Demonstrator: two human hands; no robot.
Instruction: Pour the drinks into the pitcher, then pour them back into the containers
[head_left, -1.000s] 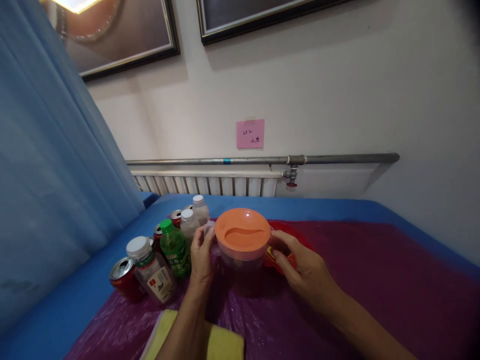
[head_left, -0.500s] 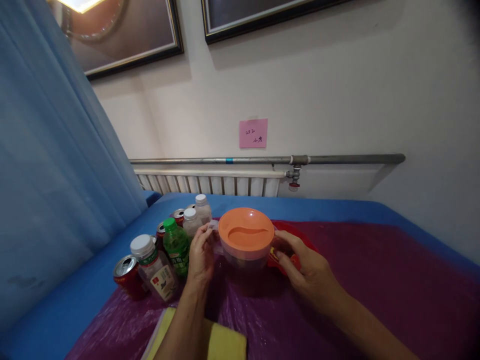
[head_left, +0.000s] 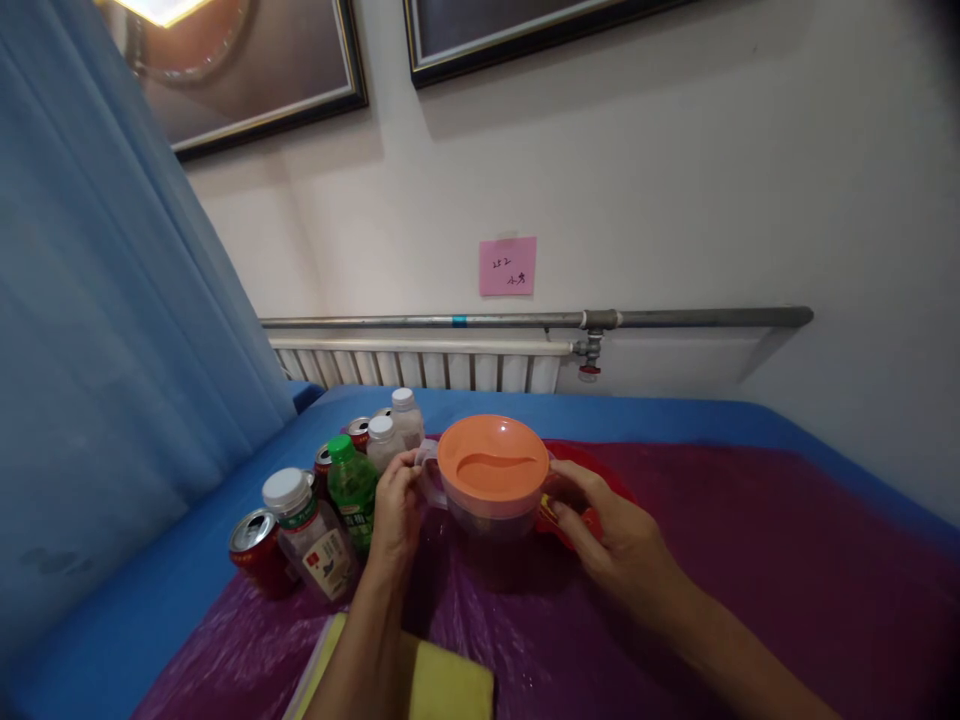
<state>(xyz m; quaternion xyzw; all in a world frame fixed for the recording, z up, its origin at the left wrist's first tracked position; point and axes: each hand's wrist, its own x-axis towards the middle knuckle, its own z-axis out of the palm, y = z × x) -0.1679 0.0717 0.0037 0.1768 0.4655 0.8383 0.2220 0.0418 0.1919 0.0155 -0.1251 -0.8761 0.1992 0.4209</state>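
Note:
A see-through bowl with an orange lid (head_left: 493, 457) is upright in front of me, over the purple plastic sheet. Its clear handle (head_left: 431, 478) on the left side is pinched by the closed fingers of my left hand (head_left: 397, 505). On the other side my right hand (head_left: 611, 520) is closed on the bowl's right edge, where its fingers hide the handle. Behind that hand lies a red dish (head_left: 581, 458) with something red and yellow in it, partly covered. Whether the bowl rests on the sheet or is held just above it, I cannot tell.
Left of the bowl are a green bottle (head_left: 351, 490), a white-capped clear bottle (head_left: 319, 545), small white-capped bottles (head_left: 385, 445) and several red cans (head_left: 262, 555). A folded yellow cloth (head_left: 450, 685) lies near me. A radiator (head_left: 480, 370) runs behind the blue-covered table (head_left: 675, 415).
My left hand has shifted slightly left along the bowl's handle, and more of the handle shows. The bowl and my right hand look almost unmoved.

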